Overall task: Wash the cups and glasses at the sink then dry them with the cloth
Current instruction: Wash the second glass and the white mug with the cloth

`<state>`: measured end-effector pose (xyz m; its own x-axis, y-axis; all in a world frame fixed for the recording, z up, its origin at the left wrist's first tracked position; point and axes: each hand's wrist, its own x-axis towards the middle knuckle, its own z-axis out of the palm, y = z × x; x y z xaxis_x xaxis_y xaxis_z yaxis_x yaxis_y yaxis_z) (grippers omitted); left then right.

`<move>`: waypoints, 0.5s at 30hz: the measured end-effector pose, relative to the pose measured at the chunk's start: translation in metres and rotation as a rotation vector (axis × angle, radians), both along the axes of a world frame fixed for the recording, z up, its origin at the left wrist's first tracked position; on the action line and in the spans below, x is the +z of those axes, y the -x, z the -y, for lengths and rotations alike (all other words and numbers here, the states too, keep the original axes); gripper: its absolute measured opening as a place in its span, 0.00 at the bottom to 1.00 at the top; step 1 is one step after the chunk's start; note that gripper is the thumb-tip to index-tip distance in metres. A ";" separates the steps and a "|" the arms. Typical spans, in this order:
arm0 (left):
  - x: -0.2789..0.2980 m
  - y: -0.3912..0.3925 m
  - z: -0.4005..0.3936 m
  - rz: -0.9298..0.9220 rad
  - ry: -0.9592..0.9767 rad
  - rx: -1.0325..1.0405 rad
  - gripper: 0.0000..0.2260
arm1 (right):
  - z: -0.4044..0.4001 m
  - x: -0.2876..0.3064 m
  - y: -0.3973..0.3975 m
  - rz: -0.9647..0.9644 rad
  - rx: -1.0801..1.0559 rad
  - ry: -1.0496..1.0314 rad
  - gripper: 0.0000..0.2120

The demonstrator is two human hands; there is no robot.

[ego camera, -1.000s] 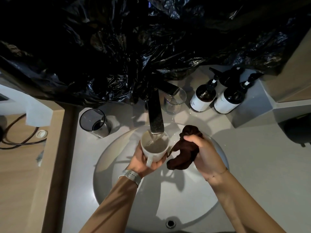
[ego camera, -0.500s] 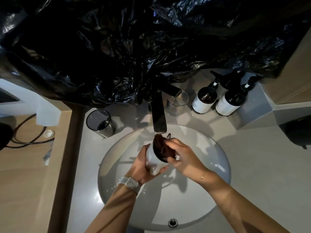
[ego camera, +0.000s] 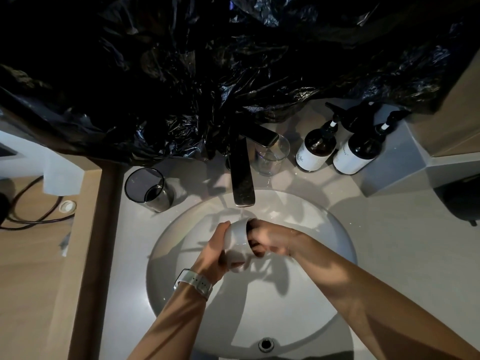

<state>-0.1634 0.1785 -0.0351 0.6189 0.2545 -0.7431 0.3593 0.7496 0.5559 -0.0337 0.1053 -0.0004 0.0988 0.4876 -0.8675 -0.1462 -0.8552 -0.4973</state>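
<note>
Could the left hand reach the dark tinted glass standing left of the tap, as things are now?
Probably not at once: the left hand grips the white ceramic mug. The way itself looks free; bare counter lies between it and the dark tinted glass. It would have to let go of the mug first.

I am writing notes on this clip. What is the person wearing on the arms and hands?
Both forearms are bare, with no sleeves in view and no gloves. The left hand has a watch at the wrist with a wide, pale strap that looks grey-white. The right hand shows no ring or band that I can make out in this dim light.
</note>
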 end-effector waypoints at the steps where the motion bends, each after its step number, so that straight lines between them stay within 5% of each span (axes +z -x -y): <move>1: 0.002 0.001 0.000 0.008 -0.016 -0.006 0.25 | 0.002 -0.003 0.001 -0.088 -0.113 -0.008 0.03; 4: 0.005 0.001 0.003 0.016 0.015 0.054 0.23 | 0.006 -0.007 0.001 -0.262 -0.305 -0.022 0.13; 7: 0.003 0.001 0.004 -0.002 0.049 0.070 0.22 | 0.012 -0.005 0.000 -0.297 -0.359 -0.039 0.11; 12: 0.007 0.000 0.003 -0.153 0.158 0.061 0.19 | 0.031 0.006 -0.011 -0.094 -0.202 -0.091 0.04; 15: 0.007 0.003 0.007 -0.243 0.269 0.126 0.16 | 0.029 0.002 -0.011 -0.025 -0.144 -0.102 0.18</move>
